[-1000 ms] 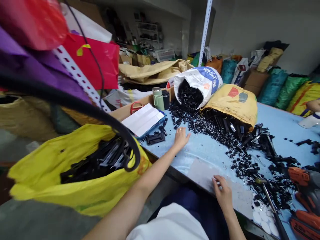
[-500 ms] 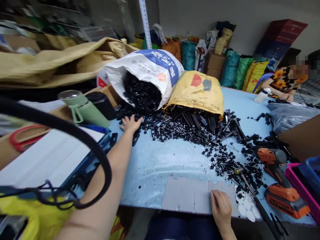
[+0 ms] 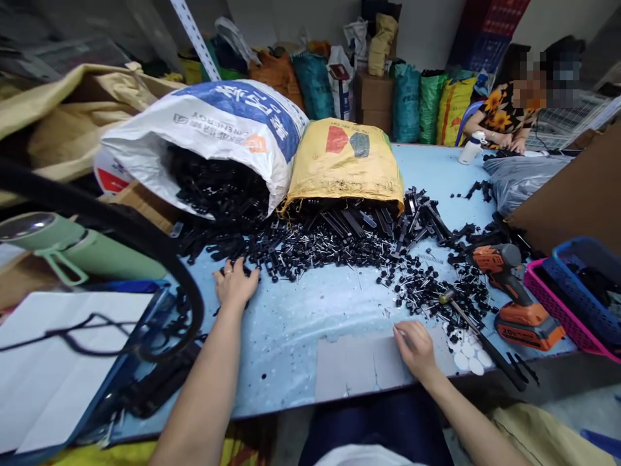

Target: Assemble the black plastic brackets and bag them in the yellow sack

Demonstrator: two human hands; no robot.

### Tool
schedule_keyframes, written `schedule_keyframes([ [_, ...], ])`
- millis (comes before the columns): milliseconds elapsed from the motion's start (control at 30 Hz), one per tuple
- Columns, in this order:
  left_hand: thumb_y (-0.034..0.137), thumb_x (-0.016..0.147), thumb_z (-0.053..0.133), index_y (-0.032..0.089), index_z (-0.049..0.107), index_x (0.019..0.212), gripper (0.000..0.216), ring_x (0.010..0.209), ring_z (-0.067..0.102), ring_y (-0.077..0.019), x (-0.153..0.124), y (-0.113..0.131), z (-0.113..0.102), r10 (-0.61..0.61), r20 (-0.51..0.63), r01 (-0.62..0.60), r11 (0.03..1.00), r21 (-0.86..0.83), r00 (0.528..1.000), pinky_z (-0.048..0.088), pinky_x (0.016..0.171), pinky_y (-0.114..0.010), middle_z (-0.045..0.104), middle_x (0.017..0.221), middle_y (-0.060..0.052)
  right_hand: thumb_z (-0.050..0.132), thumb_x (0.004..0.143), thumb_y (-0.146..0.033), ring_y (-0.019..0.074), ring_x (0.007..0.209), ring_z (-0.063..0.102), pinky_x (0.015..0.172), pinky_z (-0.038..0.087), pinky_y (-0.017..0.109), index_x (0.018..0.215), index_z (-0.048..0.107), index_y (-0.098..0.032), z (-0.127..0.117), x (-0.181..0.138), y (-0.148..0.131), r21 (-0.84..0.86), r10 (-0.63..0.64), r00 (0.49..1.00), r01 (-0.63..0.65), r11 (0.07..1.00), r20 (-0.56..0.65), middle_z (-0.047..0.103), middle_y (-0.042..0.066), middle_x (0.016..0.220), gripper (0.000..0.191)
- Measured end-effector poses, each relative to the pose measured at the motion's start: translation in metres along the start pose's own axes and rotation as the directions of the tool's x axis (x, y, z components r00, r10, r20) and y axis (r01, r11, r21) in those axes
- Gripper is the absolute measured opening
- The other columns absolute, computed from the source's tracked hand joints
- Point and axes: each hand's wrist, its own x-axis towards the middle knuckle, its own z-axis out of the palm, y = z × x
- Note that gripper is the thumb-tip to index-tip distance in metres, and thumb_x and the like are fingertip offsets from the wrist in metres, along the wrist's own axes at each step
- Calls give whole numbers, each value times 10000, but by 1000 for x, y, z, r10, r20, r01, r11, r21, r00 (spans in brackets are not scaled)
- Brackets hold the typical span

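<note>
My left hand [image 3: 235, 285] lies with fingers spread on the light blue table [image 3: 310, 310], its fingertips touching the near edge of a heap of small black plastic parts [image 3: 320, 243]. The heap spills from a white and blue sack [image 3: 213, 129] and a yellow sack [image 3: 344, 162], both lying on their sides. My right hand [image 3: 413, 348] rests near the table's front edge on a grey patch [image 3: 359, 366], fingers curled, with a thin pale piece pinched at its fingertips.
An orange cordless drill [image 3: 514, 294], a hammer [image 3: 480, 340] and white discs [image 3: 468, 356] lie to the right. Pink and blue baskets [image 3: 572, 298] stand at the far right. A green flask [image 3: 72, 249] and a black cable [image 3: 121, 226] are on the left. Another person [image 3: 509, 113] sits across the table.
The view has swung right and forward. My left hand moved from the bare table to the edge of the black parts heap. My right hand stayed at the table's front edge.
</note>
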Motion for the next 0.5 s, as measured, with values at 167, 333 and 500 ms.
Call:
schedule_keyframes([
  [167, 312, 788, 432, 120, 393, 1328, 574, 1247, 360, -350, -32, 15, -3, -11, 9, 11, 1000, 18, 1000, 362, 983, -504, 364, 1391, -175, 475, 862, -243, 176, 852, 578, 763, 471, 322, 953, 596, -185, 34, 88, 32, -9, -22, 1000, 21, 1000, -12, 641, 73, 884, 163],
  [333, 311, 783, 427, 122, 381, 1339, 589, 1252, 356, -351, -38, 17, -6, -5, 27, 4, 999, 32, 1000, 362, 980, -503, 358, 1396, -174, 463, 840, -267, 236, 1073, 458, 900, 395, 389, 1092, 550, -154, 61, 196, 93, -250, 254, 965, -231, 940, 64, 527, 126, 1167, 289],
  [500, 316, 787, 423, 116, 378, 1340, 590, 1264, 341, -348, -37, 17, -6, -14, 38, 12, 999, 51, 999, 361, 982, -501, 340, 1407, -173, 472, 822, -249, 280, 1117, 390, 917, 351, 404, 1190, 476, -100, 64, 274, 152, -501, 538, 840, -436, 747, 71, 442, 171, 1243, 397],
])
